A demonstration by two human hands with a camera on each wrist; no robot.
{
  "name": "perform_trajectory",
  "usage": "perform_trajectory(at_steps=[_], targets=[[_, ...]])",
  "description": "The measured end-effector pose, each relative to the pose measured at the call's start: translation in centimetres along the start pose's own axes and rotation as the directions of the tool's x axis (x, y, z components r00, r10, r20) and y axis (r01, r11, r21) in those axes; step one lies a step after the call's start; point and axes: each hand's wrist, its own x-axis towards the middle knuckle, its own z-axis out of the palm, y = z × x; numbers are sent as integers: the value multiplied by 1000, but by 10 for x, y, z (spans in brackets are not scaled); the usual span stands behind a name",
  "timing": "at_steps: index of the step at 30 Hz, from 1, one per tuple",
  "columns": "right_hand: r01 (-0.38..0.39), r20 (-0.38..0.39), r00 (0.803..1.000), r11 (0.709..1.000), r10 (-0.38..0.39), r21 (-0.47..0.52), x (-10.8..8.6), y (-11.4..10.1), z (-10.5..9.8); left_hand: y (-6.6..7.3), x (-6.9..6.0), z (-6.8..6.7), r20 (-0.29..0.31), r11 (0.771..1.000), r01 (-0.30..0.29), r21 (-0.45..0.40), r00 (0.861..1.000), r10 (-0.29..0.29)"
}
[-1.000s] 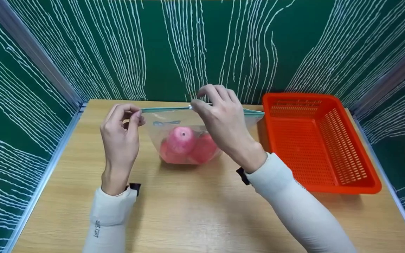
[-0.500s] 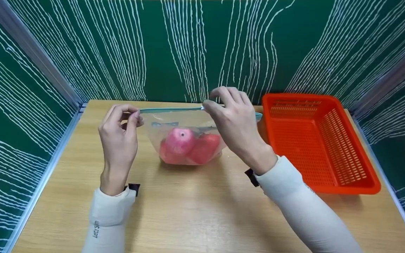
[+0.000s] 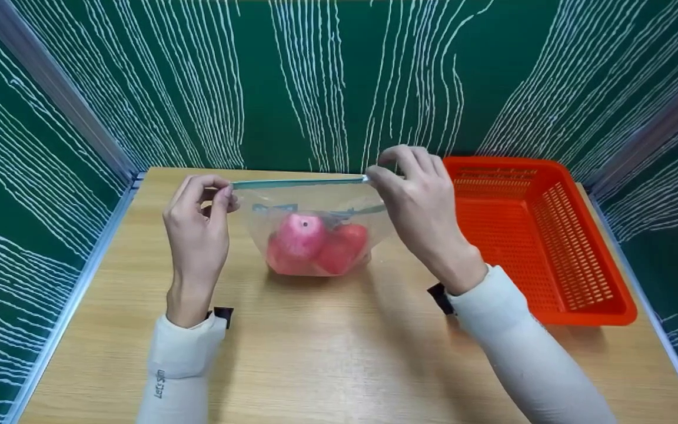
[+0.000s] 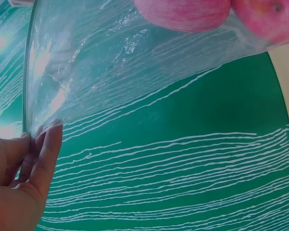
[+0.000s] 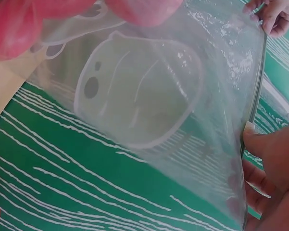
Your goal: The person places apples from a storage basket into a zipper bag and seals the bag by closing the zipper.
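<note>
A clear zip bag (image 3: 256,227) stands on the table with several red apples (image 3: 302,235) in its bottom. Along its top runs a green zip strip (image 3: 298,183) with a small white slider (image 3: 366,178). My left hand (image 3: 196,235) pinches the bag's upper left corner between thumb and fingers, also plain in the left wrist view. At the slider, my right hand (image 3: 424,206) pinches the strip with thumb and index finger. Its other fingers lie behind the film in the right wrist view. In the head view this hand covers the bag's right end.
A red plastic basket (image 3: 557,318) with perforated sides stands right of the bag, partly behind my right hand. The wooden table (image 3: 315,353) reaches back to a green wall (image 3: 339,76) with white wavy lines. Similar panels and metal posts flank both sides.
My right hand has slid rightward along the top of the bag, and the white slider has moved with it. My left hand keeps its pinch on the corner, shifting only slightly left.
</note>
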Motion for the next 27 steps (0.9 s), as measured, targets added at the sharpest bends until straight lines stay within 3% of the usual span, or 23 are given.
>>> perform_trajectory(at_steps=[27], targets=[[-107, 8, 994, 994, 107, -19, -20, 26, -18, -3, 0, -2, 0, 1000, -3, 18, 1000, 3]])
